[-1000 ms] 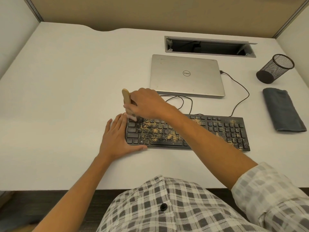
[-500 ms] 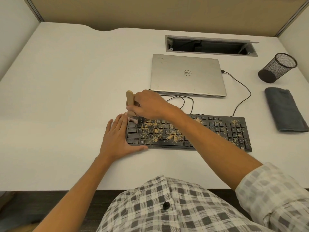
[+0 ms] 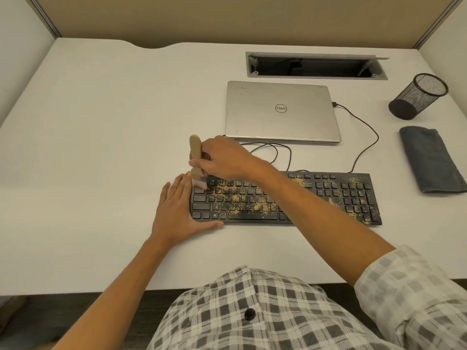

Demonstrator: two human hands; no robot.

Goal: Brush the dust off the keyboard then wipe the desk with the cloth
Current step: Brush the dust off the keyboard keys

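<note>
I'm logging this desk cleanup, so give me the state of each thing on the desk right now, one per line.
keyboard: dusty, braced at its left end
brush: upright, bristles on the top-left keys
right hand: grips the brush
left hand: flat, fingers straight
cloth: folded, untouched
laptop: closed, cable plugged in
pen cup: upright
desk hatch: open

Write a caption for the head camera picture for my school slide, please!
Right hand brushes the dusty keyboard with a wooden brush while left hand steadies it.
</note>
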